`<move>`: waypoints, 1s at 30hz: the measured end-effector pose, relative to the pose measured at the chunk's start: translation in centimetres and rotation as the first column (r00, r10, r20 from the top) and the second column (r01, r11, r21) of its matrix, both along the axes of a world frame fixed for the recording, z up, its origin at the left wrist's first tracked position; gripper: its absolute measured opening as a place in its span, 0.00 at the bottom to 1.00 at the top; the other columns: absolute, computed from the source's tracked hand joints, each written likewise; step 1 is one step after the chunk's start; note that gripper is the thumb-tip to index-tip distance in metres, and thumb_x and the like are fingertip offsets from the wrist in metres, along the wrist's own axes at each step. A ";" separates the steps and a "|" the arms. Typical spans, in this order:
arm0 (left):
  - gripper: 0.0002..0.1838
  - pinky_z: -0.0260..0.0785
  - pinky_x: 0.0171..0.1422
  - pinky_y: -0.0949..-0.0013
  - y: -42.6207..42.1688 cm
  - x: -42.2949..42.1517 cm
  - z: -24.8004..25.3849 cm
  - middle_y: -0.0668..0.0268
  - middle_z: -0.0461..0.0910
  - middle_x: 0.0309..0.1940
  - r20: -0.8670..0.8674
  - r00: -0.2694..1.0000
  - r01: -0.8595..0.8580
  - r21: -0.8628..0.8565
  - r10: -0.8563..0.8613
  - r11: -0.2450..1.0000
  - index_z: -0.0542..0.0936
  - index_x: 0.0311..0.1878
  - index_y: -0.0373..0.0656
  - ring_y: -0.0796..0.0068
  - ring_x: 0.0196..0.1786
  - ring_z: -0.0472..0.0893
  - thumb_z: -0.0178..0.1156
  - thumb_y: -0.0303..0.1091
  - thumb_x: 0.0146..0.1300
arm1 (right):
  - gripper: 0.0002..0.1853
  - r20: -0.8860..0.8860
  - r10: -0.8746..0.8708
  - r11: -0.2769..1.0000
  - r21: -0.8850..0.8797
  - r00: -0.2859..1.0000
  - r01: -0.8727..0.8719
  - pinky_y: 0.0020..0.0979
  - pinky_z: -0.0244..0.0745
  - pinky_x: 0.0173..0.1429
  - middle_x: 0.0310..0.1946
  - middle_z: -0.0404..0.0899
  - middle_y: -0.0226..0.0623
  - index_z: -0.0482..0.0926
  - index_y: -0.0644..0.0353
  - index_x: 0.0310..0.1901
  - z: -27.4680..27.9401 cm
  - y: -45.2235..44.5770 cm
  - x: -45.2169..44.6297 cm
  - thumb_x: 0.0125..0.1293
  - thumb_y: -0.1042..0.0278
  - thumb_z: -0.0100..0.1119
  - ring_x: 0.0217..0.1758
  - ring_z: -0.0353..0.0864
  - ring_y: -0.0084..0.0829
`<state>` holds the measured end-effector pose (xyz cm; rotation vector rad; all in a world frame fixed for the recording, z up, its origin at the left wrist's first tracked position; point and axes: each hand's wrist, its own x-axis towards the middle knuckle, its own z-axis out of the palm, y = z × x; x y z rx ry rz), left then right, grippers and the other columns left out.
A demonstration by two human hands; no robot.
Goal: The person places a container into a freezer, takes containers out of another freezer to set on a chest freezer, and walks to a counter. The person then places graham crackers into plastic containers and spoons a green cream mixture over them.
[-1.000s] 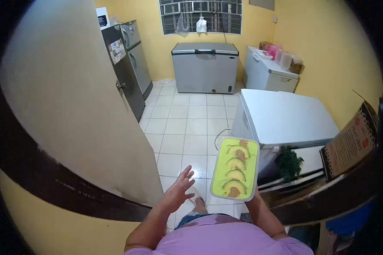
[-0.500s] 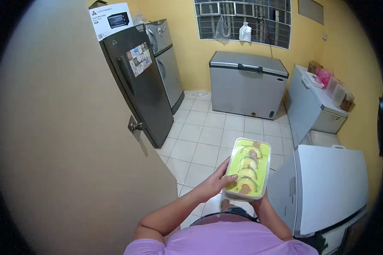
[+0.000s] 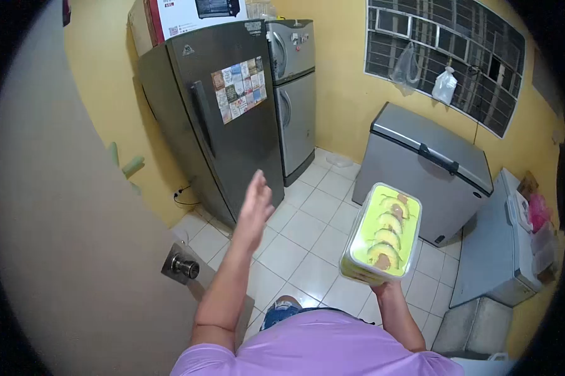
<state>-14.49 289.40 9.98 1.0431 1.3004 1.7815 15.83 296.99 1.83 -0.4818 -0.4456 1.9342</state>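
A clear plastic tub (image 3: 386,232) with a bright green filling and a row of avocado slices on top is held out in front, right of the middle. My right hand (image 3: 387,286) supports it from beneath, its fingers mostly hidden by the tub. Off to the left, my left hand (image 3: 256,203) is raised, apart from the tub, with nothing in it and its fingers extended. Beyond that hand stands a dark fridge (image 3: 238,144) with a patchwork of pictures on its door.
A door with a metal knob (image 3: 185,267) fills the left side. A grey fridge (image 3: 297,119), a grey chest freezer (image 3: 420,182) and a white chest freezer (image 3: 492,250) line the walls. A grey padded stool (image 3: 476,326) is at the lower right.
The view has swung left, bringing the dark fridge closer. My left hand touched the tub half a second ago and has since come off it and risen. My right hand still holds the tub.
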 end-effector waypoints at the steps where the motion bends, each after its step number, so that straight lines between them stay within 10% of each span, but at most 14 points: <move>1: 0.36 0.41 0.76 0.44 2.9 -3.7 -0.1 0.58 0.44 0.78 0.065 0.990 -0.133 0.084 0.127 0.988 0.48 0.77 0.52 0.55 0.79 0.44 0.46 0.56 0.73 | 0.22 -0.003 0.000 1.000 0.029 1.000 0.000 0.41 0.80 0.56 0.58 0.75 0.32 0.68 0.51 0.64 0.3 2.6 -1.4 0.73 0.52 0.46 0.56 0.79 0.33; 7: 0.35 0.40 0.77 0.58 16.3 -26.1 1.4 0.60 0.59 0.72 0.216 0.729 -0.683 0.289 0.649 0.671 0.61 0.72 0.43 0.65 0.75 0.56 0.55 0.52 0.69 | 0.17 0.058 -0.112 0.994 -0.005 0.992 0.112 0.36 0.80 0.54 0.54 0.76 0.32 0.70 0.53 0.60 -0.8 14.3 -7.5 0.74 0.60 0.47 0.52 0.79 0.31; 15: 0.37 0.57 0.71 0.60 25.3 -50.1 5.3 0.48 0.69 0.64 -0.218 0.301 -0.872 0.330 0.928 0.360 0.68 0.65 0.31 0.56 0.67 0.69 0.43 0.59 0.72 | 0.18 -0.008 -0.153 0.988 -0.007 0.988 0.153 0.38 0.81 0.52 0.53 0.77 0.32 0.71 0.52 0.59 -4.1 26.4 -10.5 0.73 0.56 0.48 0.51 0.80 0.32; 23: 0.42 0.51 0.74 0.64 26.0 -47.3 9.7 0.48 0.62 0.70 0.031 0.392 -0.868 0.343 0.920 0.359 0.62 0.69 0.29 0.57 0.71 0.63 0.37 0.63 0.72 | 0.18 -0.052 -0.110 0.993 -0.053 0.993 0.107 0.39 0.82 0.50 0.50 0.79 0.32 0.72 0.52 0.58 -1.7 31.1 -10.8 0.72 0.54 0.49 0.48 0.81 0.33; 25: 0.41 0.57 0.70 0.63 25.2 -43.0 10.4 0.48 0.70 0.63 -0.228 0.224 -0.887 0.354 0.947 0.296 0.68 0.64 0.30 0.56 0.64 0.70 0.37 0.64 0.72 | 0.18 -0.048 -0.107 0.994 -0.035 0.993 0.105 0.39 0.82 0.51 0.50 0.79 0.32 0.72 0.52 0.58 1.9 30.6 -11.6 0.72 0.55 0.49 0.48 0.81 0.33; 28: 0.26 0.64 0.58 0.62 25.2 -35.9 10.0 0.55 0.72 0.45 -0.260 0.281 -0.723 0.576 0.924 0.382 0.68 0.56 0.35 0.62 0.48 0.73 0.59 0.48 0.68 | 0.18 -0.002 -0.108 0.993 -0.044 0.994 0.108 0.38 0.81 0.51 0.50 0.79 0.33 0.72 0.52 0.58 4.3 29.5 -12.4 0.73 0.55 0.48 0.49 0.81 0.33; 30: 0.41 0.57 0.67 0.54 25.6 -30.5 11.5 0.50 0.64 0.59 -0.468 -0.056 -0.753 0.600 0.882 0.270 0.63 0.62 0.36 0.52 0.62 0.64 0.73 0.40 0.49 | 0.17 0.055 -0.098 0.994 -0.050 0.994 0.101 0.38 0.81 0.52 0.51 0.79 0.33 0.72 0.53 0.58 4.9 28.2 -13.2 0.73 0.55 0.47 0.50 0.81 0.32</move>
